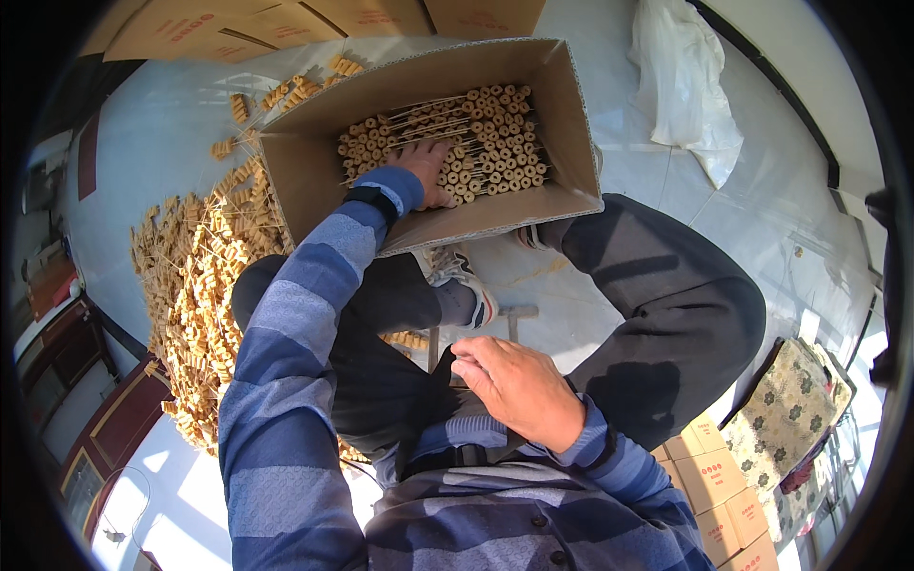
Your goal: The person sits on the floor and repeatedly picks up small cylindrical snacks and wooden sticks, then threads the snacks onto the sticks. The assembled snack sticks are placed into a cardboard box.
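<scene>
Inside an open cardboard box (419, 233), many skewers (490, 138) lie stacked in rows. Each carries tan, hollow-looking spiral rolls on a thin stick. My left hand (423, 171) reaches into the box over its near left part and rests on the skewers, fingers extended and thumb apart. Its fingertips are partly lost among the rolls. Above my lap, outside the box, my right hand (524, 392) has curled fingers with the thumb near the index finger. The back of the hand hides its palm, so anything held there cannot be made out.
A large pile of loose skewers (205, 285) covers the floor left of the box. Flattened cartons (238, 29) lie beyond it. White plastic sheeting (685, 95) is at the far right. Small boxes (714, 481) and a flowered cushion (785, 409) stand at the near right.
</scene>
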Demonstrator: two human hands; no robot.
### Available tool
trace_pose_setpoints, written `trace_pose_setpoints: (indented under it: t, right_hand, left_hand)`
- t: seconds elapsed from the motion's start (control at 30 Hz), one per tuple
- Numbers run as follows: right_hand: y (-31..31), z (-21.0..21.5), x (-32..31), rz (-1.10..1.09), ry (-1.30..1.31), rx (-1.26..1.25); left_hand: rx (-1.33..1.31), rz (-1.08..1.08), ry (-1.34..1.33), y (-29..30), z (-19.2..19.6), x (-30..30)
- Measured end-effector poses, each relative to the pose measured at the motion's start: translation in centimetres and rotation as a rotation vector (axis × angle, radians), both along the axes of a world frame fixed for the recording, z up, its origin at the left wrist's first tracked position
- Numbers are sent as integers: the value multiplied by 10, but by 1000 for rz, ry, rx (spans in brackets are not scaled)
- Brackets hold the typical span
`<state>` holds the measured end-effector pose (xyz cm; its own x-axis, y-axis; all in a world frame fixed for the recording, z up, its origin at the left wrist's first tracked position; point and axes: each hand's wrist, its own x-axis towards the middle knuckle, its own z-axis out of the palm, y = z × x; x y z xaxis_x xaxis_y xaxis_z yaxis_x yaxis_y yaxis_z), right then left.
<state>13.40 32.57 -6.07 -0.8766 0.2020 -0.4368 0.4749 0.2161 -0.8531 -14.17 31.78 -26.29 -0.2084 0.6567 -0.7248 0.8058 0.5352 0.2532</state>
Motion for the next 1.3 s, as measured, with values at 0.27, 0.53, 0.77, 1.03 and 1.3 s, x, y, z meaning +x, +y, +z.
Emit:
trace_pose_setpoints:
  t: [0.27,0.53,0.77,1.03,1.3]
  right_hand:
    - [-17,-10,1,89,-72,67]
    - [-42,-23,-4,49,-165,-247]
    - [-78,-12,-14,132,-227,-197]
    - [-108,-3,-26,321,-250,-20]
    - [-131,-2,-32,397,-237,231]
  left_hand:
    - [318,125,-36,-20,114,-26]
    - [889,819,170,-307,237,-41]
    - [476,1919,-309,-515,57,134]
    - [225,2502,-716,-492,-95,275]
    - [-111,2032,163,-541,-150,313]
